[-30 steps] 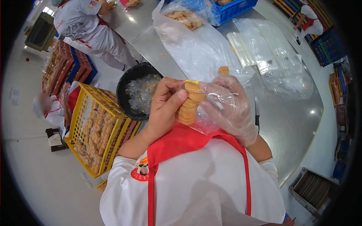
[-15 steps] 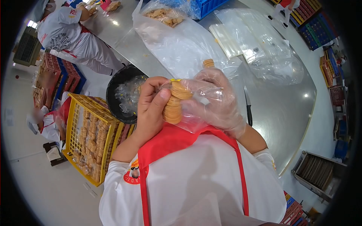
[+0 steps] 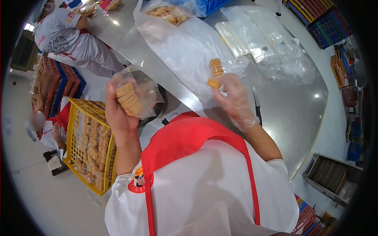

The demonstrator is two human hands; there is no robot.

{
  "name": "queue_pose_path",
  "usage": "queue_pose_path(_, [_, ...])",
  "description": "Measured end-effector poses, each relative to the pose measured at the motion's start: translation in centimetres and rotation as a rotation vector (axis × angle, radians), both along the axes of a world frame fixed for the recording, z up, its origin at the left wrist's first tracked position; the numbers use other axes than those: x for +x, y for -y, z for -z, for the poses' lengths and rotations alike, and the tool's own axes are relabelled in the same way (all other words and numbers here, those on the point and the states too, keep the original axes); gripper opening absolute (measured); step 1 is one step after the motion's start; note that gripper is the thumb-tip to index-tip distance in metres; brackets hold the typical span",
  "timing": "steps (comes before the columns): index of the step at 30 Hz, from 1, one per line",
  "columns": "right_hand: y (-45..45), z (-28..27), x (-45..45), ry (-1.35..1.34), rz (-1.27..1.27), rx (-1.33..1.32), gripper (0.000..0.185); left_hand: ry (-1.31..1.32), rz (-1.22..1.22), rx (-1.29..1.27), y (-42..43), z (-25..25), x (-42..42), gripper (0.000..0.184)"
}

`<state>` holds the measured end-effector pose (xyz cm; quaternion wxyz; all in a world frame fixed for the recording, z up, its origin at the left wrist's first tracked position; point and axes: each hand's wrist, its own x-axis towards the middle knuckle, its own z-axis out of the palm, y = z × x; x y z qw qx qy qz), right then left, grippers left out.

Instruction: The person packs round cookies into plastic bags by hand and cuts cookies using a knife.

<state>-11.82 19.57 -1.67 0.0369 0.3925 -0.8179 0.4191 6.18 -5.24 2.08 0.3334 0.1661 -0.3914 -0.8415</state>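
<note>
My left hand, bare, is wrapped round a clear plastic bag with a stack of round cookies inside, over the black bin. My right hand wears a clear glove and pinches a small orange-brown cookie piece between its fingertips. Just beyond it, a short row of cookies rests on a white plastic sheet on the steel table. A knife with a black handle lies to the right of my right hand.
Flat clear bags lie at the table's right. A blue crate and loose cookies are at the far side. A yellow crate of bagged cookies stands left. One co-worker stands at the table; another is beyond the crate.
My hands have moved apart. My left hand has carried the bagged cookies left, over the bin. My right hand has let go of the bag and now holds a small cookie piece.
</note>
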Motion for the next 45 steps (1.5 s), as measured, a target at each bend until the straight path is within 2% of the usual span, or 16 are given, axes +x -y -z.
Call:
queue_pose_path(2, [0.7, 3.1, -0.3, -0.246, -0.168, 0.115, 0.025, -0.031, 0.037, 0.034, 0.5, 0.8, 0.0, 0.035])
queue_pose_path(5, [2.1, 6.6, -1.2, -0.441, -0.208, 0.175, 0.025, -0.074, 0.095, 0.178, 0.8, 1.2, 0.6, 0.038])
queue_pose_path(7, [2.6, 8.5, -2.1, -0.401, -0.226, 0.331, 0.025, -0.109, 0.132, 0.322, 0.3, 1.0, 0.8, 0.041])
queue_pose_path(8, [3.1, 9.4, -2.6, -0.383, -0.241, 0.407, 0.025, -0.186, 0.181, 0.250, 0.4, 1.3, 0.7, 0.042])
queue_pose_path(14, [3.8, -0.6, 1.1, -0.410, -0.262, 0.117, 0.031, -0.299, 0.186, 0.109, -0.6, 0.2, 0.9, 0.041])
queue_pose_path(16, [3.3, -5.4, 2.8, -0.046, -0.405, -0.070, 0.031, -0.270, 0.146, 0.046, -0.9, -0.2, 0.9, 0.041])
queue_pose_path(18, [2.1, -10.1, 2.7, 0.095, -0.691, -0.162, 0.027, -0.254, 0.118, -0.004, -1.2, -0.5, 0.7, 0.041])
queue_pose_path(20, [2.6, -12.8, 3.2, -0.148, -0.759, -0.187, 0.029, -0.252, 0.097, -0.040, -1.5, -0.8, 0.6, 0.042])
queue_pose_path(24, [4.3, -12.4, 4.9, -0.340, -0.556, -0.129, 0.040, -0.197, 0.121, -0.161, -2.2, -1.0, 0.6, 0.045])
queue_pose_path(28, [3.0, -12.6, 4.7, -0.404, -0.643, -0.030, 0.051, -0.137, 0.052, -0.346, -3.0, -1.3, 0.5, 0.047])
queue_pose_path(32, [2.5, -12.3, 5.1, -0.361, -0.599, 0.050, 0.057, -0.132, -0.036, -0.538, -3.6, -1.3, 0.5, 0.048])
queue_pose_path(34, [2.4, -12.0, 5.2, -0.253, -0.637, 0.072, 0.056, -0.135, -0.061, -0.564, -3.7, -1.2, 0.4, 0.057])
queue_pose_path(36, [3.3, -11.9, 4.9, -0.214, -0.701, -0.108, 0.055, -0.172, -0.079, -0.635, -3.7, -0.8, 0.1, 0.070])
queue_pose_path(39, [3.5, -11.5, 5.1, -0.094, -0.775, -0.234, 0.059, -0.295, -0.078, -0.809, -3.1, 0.2, -0.7, 0.095])
queue_pose_path(42, [3.6, -11.3, 5.7, 0.070, -0.847, -0.151, 0.059, -0.429, 0.001, -0.954, -2.4, -0.1, -1.3, 0.121])
queue_pose_path(45, [3.9, -10.2, 6.1, 0.125, -0.857, -0.082, 0.057, -0.492, 0.071, -1.026, -2.4, -0.5, -1.7, 0.125])
